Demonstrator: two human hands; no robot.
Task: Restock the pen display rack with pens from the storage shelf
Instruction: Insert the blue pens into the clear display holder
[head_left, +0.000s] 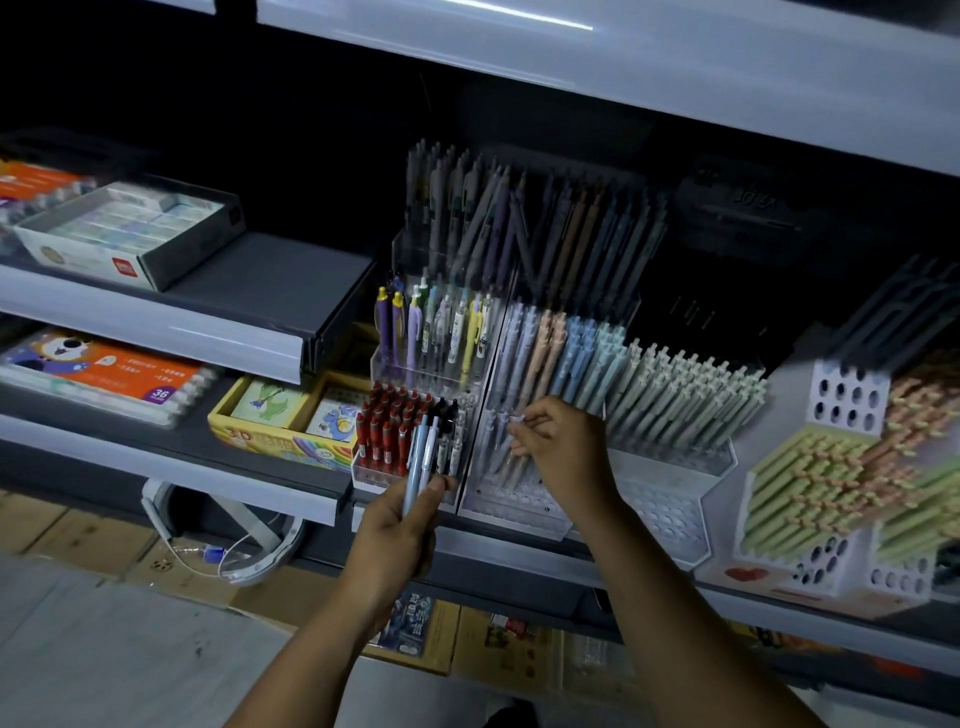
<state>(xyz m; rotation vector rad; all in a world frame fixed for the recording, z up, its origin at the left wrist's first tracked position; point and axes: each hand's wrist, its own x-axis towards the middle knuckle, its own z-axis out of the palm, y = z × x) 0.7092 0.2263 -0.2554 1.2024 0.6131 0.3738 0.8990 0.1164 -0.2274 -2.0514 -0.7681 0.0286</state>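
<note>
The bundle (422, 457) of pale blue and white pens stands upright in my left hand (400, 530). The hand grips it low on the barrels with the thumb across the front, just in front of the red pens (384, 431). My right hand (563, 447) has its fingers curled and pinches the top of a pale pen (516, 419) at the lowest tier of the clear rack (524, 512). Blur keeps me from telling whether its tip sits in a hole. That tier's perforated base shows many open holes, with a few pale pens standing near the one I hold.

The tier above is packed with pastel pens (556, 353) in lilac, peach and blue rows, leaning back. The top tier carries darker pens (519, 223) in shadow. Touching the rack's left side is a smaller clear stand (410, 374), with the red pens in its lowest step and mixed purple, yellow and white ones above.

To the rack's right, mint pens (685, 400) fill a white holder, and beyond that a honeycomb holder (841, 400) has green and peach pens slanting out. Left of the stand a yellow box (275, 421) sits on the same shelf, with an orange pack (104, 374) further left. An open carton (119, 234) sits on the shelf above. Cardboard boxes (498, 649) lie under the shelf.
</note>
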